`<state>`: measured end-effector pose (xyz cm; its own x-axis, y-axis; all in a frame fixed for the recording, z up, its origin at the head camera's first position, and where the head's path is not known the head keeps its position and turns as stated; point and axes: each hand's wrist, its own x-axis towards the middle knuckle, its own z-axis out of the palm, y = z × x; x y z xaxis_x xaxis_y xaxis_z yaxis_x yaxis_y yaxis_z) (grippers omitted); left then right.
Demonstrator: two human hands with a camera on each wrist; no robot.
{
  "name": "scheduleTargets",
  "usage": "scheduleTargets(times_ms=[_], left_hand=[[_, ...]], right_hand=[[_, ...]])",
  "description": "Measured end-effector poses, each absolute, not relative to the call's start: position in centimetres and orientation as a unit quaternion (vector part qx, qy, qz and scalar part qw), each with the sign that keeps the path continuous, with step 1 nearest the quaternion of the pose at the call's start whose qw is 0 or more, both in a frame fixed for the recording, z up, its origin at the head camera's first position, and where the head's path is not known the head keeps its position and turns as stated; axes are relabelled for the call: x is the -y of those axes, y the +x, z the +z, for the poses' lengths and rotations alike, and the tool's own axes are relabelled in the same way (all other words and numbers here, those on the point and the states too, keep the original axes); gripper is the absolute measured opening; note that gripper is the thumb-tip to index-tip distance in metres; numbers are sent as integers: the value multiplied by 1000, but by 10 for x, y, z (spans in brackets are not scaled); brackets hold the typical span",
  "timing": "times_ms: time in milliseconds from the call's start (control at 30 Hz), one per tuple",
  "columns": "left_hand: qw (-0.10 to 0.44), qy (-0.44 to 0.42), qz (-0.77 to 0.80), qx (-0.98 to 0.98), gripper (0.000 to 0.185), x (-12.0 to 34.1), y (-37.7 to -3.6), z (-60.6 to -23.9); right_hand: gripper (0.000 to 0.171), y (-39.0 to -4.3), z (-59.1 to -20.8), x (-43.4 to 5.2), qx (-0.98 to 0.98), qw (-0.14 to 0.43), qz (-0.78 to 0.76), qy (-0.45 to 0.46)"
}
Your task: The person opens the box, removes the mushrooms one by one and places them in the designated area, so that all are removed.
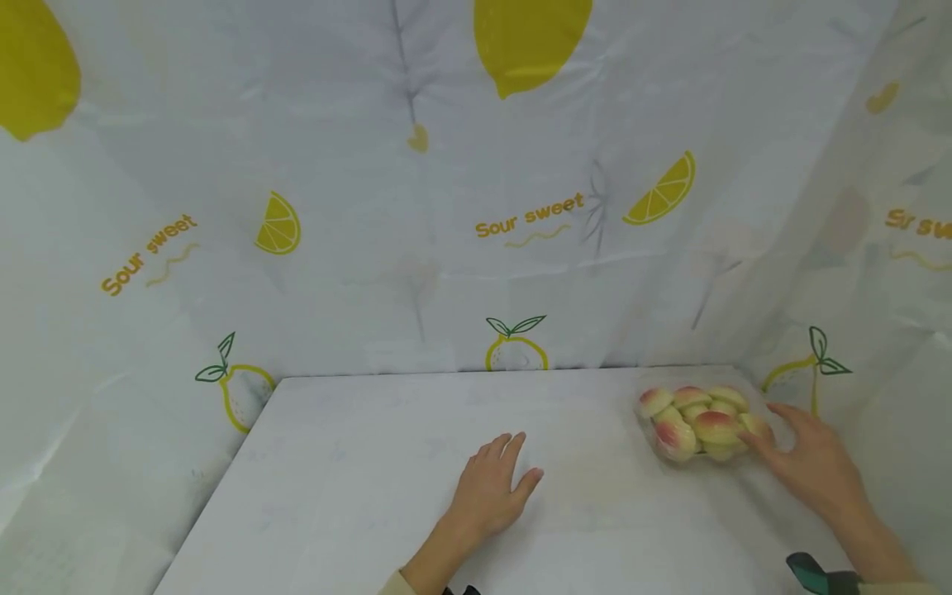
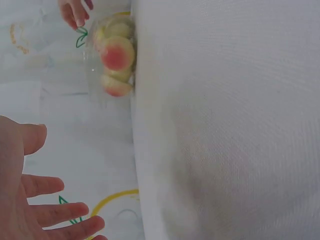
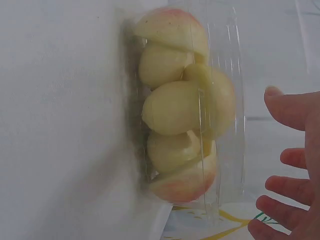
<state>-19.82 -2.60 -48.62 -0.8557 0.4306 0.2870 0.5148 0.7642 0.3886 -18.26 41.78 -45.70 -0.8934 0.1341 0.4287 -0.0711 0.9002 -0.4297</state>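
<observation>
Lying beside the spread right hand (image 1: 814,463), fruit box (image 1: 699,423) sits well apart from flat, open left hand (image 1: 491,492)

A makeshift recording booth, not a lived-in room: lemon-printed cloth (image 1: 476,207) reading "Sour sweet" is hanging as walls at nine, twelve and three o'clock, enclosing a bare white table (image 1: 357,496).

A clear plastic clamshell box of pale peach slices (image 1: 697,423) sits at the far right corner of the white table (image 1: 357,496); the right hand (image 1: 811,463) lies just beside its right; the left hand (image 1: 491,492) rests flat mid-table, well apart leftward; a lemon-printed white curtain (image 1: 416,207) stands behind.
</observation>
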Motion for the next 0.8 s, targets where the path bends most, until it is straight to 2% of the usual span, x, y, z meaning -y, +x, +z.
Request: scheduleTargets(times_ms=[100,233,433,633,800], left_hand=[[81,-257,-235,934,59,20,-197,-486],[76,-262,-242,931,58,14,-197,-488],[60,-280,-284,915,58,7,-197,-489],[34,-280,-313,907,59,0,-198,-492],[34,-287,-318,903,59,-7,-201,-493]], right_hand=[[67,-185,-461,-426,945,232,230,-17],[75,-189,-462,-434,949,206,237,-39],[87,-198,-463,-451,959,124,242,-83],[96,-201,-467,-461,951,46,295,-84],[104,-204,-473,-469,931,1,355,-88]])
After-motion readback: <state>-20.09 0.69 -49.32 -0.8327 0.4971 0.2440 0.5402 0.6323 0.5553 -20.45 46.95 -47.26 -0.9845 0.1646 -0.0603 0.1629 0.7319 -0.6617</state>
